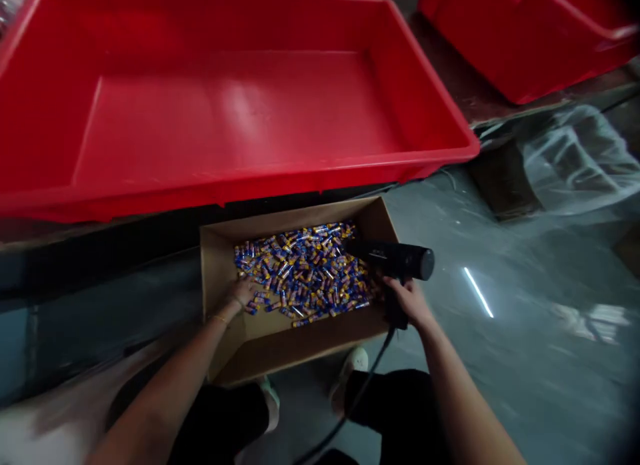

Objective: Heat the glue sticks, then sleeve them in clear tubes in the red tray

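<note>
A cardboard box (300, 358) stands open below me, with many small blue-and-yellow wrapped cylinders (310, 271) spread over its bottom. In my right hand (407, 298) is a black hair dryer (400, 258), gripped by its handle. Its nozzle points left over the pile, and the cord hangs down toward my legs. My left hand (243, 291) reaches inside the box at the left edge of the pile. Its fingers look extended and touch or lie just over the cylinders; blur hides their exact contact.
A large red tub (240, 118) stands beyond the box, its near rim close to the box's back wall. Another red tub (530, 45) is at the upper right. Clear plastic wrapping (580, 161) lies at the right. The dryer's cord (360, 398) runs between my legs.
</note>
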Demonstrator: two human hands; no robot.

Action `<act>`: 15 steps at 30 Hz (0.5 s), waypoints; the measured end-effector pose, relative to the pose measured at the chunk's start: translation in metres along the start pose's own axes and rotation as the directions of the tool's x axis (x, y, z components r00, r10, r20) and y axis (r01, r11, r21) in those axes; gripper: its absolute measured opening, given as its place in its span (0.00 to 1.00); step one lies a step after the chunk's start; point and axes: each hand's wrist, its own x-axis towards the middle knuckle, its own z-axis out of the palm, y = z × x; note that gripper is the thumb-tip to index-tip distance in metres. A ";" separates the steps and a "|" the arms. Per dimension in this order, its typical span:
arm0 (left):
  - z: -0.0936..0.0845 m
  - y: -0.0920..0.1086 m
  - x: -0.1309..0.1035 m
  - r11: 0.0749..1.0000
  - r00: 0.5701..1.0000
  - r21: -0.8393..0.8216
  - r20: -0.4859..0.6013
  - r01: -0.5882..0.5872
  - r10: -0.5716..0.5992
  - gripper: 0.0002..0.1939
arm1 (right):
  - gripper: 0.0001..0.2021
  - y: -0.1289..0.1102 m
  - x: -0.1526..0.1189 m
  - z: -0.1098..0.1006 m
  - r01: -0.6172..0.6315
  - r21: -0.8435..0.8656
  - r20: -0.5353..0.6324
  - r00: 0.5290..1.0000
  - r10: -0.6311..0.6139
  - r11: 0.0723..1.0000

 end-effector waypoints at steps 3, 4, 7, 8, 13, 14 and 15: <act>0.025 0.016 0.048 0.999 0.992 0.042 -0.125 -0.028 0.033 0.24 | 0.18 0.001 0.024 -0.010 -0.026 -0.028 0.049 0.998 0.027 0.999; 0.036 0.027 0.063 0.997 0.986 0.053 -0.150 -0.058 0.066 0.25 | 0.18 0.002 0.030 -0.009 -0.020 -0.048 0.077 0.997 0.023 0.999; 0.078 0.071 0.101 0.973 0.962 0.091 -0.158 -0.210 0.223 0.28 | 0.17 0.011 0.045 0.005 0.111 -0.195 -0.039 0.992 -0.120 0.974; 0.094 0.084 0.108 0.958 0.950 0.109 -0.143 -0.265 0.279 0.30 | 0.17 0.015 0.050 0.010 0.146 -0.243 -0.105 0.979 -0.176 0.959; 0.145 0.069 0.086 0.914 0.944 0.251 -0.003 -0.319 0.331 0.30 | 0.18 0.024 0.063 0.031 0.136 -0.113 0.008 0.991 -0.136 0.984; 0.147 0.050 0.071 0.913 0.954 0.279 0.052 -0.298 0.295 0.30 | 0.18 0.023 0.064 0.035 0.162 -0.124 -0.029 0.986 -0.167 0.979; 0.146 0.030 0.055 0.916 0.961 0.293 0.088 -0.276 0.261 0.31 | 0.18 0.021 0.064 0.039 0.199 -0.143 -0.081 0.974 -0.211 0.970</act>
